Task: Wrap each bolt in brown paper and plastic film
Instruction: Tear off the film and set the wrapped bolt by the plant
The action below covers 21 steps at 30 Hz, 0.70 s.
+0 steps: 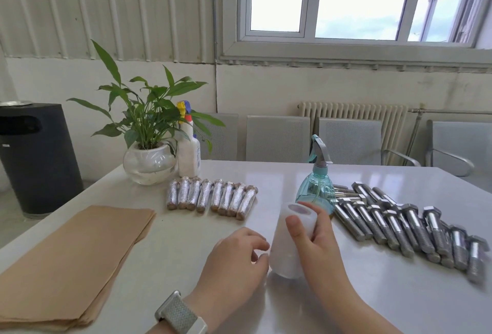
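Note:
My right hand [316, 240] grips a white roll of plastic film [286, 248], thumb on the near side and fingers round the far side, its lower end close to the table. My left hand [237, 259] is beside the roll with curled fingertips touching its lower left edge. A stack of brown paper sheets [72, 261] lies at the left. Several wrapped bolts [211, 198] lie in a row behind the hands. Several bare steel bolts [407, 224] are heaped at the right.
A teal spray bottle [316, 190] stands just behind the roll. A potted plant in a glass bowl [149, 163] and a white spray bottle [189, 152] stand at the table's [346, 293] back left. Chairs [277, 138] line the far side; a black bin [34, 158] is at the left.

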Tool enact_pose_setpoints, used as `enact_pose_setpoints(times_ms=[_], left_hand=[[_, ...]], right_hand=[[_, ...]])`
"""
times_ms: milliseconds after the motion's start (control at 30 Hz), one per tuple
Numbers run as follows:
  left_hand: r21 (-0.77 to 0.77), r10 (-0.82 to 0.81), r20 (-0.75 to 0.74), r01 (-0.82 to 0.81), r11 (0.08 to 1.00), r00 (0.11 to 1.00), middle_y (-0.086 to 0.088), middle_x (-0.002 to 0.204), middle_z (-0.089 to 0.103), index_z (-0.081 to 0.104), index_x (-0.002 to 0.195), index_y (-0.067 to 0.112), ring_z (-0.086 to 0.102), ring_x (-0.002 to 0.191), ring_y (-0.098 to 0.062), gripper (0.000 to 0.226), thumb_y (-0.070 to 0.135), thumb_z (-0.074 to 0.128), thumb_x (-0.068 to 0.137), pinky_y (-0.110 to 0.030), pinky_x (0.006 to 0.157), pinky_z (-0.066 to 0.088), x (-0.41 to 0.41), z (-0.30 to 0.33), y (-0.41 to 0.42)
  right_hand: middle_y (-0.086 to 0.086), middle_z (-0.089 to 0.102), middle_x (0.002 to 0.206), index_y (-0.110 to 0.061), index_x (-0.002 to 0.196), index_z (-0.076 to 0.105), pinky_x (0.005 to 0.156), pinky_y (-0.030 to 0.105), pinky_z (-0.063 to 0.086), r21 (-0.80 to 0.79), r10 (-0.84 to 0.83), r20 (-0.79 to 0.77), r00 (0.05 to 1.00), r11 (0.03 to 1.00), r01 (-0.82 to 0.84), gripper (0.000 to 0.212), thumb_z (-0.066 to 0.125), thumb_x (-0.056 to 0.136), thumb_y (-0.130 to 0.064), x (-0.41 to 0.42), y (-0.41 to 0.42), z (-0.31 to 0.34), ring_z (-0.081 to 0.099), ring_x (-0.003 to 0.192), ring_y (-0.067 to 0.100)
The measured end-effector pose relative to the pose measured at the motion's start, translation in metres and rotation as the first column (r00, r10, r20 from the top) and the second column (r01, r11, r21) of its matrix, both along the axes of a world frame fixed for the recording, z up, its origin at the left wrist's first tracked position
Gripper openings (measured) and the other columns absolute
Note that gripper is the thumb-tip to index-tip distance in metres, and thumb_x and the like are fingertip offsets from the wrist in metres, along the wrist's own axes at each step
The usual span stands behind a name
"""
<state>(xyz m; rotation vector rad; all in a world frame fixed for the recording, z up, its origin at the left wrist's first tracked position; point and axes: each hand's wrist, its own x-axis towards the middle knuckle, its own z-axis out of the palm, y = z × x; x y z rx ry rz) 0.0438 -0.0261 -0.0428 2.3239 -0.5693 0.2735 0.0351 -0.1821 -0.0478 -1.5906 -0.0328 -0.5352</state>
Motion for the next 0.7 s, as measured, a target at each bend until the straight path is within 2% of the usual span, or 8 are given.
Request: enact_pose_setpoints(times_ms=[100,167,300,367,467,600,700], left_hand=[[-0.003,-0.054,-0.03,0.054,0.999,0.998,0.021,0.102,0.062,0.076,0.094,0.027,0.062,0.081,0.0,0.016,0.023,0.061,0.09,-0.022,0.089,0.045,0.001,0.002,0.005],[0.005,-0.056,-0.023,0.056,0.998,0.998,0.019,0.098,0.064,0.075,0.088,0.028,0.062,0.08,0.0,0.014,0.023,0.062,0.089,-0.026,0.09,0.045,0.001,0.003,0.006],[0.016,-0.038,0.017,0.037,0.999,0.999,0.015,0.091,0.064,0.071,0.078,0.029,0.062,0.077,-0.003,0.01,0.025,0.064,0.085,-0.03,0.09,0.045,0.0,0.005,0.006],[0.016,-0.042,0.041,0.042,0.999,0.998,0.014,0.088,0.063,0.069,0.077,0.03,0.061,0.077,-0.004,0.009,0.026,0.065,0.083,-0.031,0.09,0.045,-0.001,0.005,0.007],[0.027,-0.042,0.071,0.04,0.999,0.997,0.013,0.085,0.062,0.066,0.075,0.03,0.061,0.076,-0.004,0.009,0.029,0.063,0.084,-0.03,0.089,0.044,-0.001,0.006,0.009],[0.006,0.003,0.059,-0.004,1.0,0.998,0.012,0.086,0.062,0.066,0.079,0.028,0.061,0.077,-0.004,0.008,0.03,0.061,0.086,-0.027,0.087,0.045,0.002,0.006,0.012],[-0.015,-0.057,0.006,0.058,0.998,0.998,0.017,0.094,0.063,0.07,0.086,0.03,0.062,0.08,-0.003,0.009,0.029,0.061,0.086,-0.026,0.089,0.045,0.003,0.007,0.014]], right_hand=[[-0.01,0.062,0.11,-0.038,0.118,0.054,0.074,0.032,0.056,0.009,0.022,-0.005,1.0,1.0,-0.022,0.068,0.064,0.061,-0.073,0.001,-0.002,-0.001,0.064,0.09,0.002],[-0.009,0.063,0.11,-0.038,0.117,0.054,0.076,0.036,0.058,0.014,0.029,-0.01,1.0,0.999,-0.029,0.066,0.064,0.062,-0.073,0.001,-0.002,-0.002,0.065,0.09,0.005],[-0.008,0.063,0.108,-0.039,0.115,0.055,0.068,0.027,0.054,0.033,0.031,-0.014,0.999,0.999,-0.03,0.057,0.065,0.068,-0.071,0.0,-0.002,-0.001,0.065,0.088,0.005],[-0.004,0.063,0.109,-0.038,0.114,0.055,0.066,0.027,0.053,0.054,0.038,-0.009,0.999,0.998,-0.038,0.05,0.065,0.074,-0.067,0.0,-0.003,-0.001,0.065,0.09,0.01],[-0.003,0.063,0.11,-0.034,0.114,0.055,0.067,0.025,0.052,0.073,0.025,-0.002,1.0,0.997,-0.025,0.052,0.066,0.074,-0.065,0.001,-0.004,0.0,0.065,0.091,0.01],[-0.004,0.064,0.109,-0.032,0.114,0.056,0.065,0.021,0.052,0.104,0.021,-0.01,1.0,0.994,-0.02,0.045,0.06,0.078,-0.058,0.003,-0.006,0.0,0.065,0.086,0.002],[-0.007,0.065,0.107,-0.032,0.114,0.056,0.065,0.019,0.052,0.098,0.028,-0.002,1.0,0.995,-0.027,0.051,0.063,0.077,-0.066,0.002,-0.006,-0.001,0.065,0.086,0.001]])
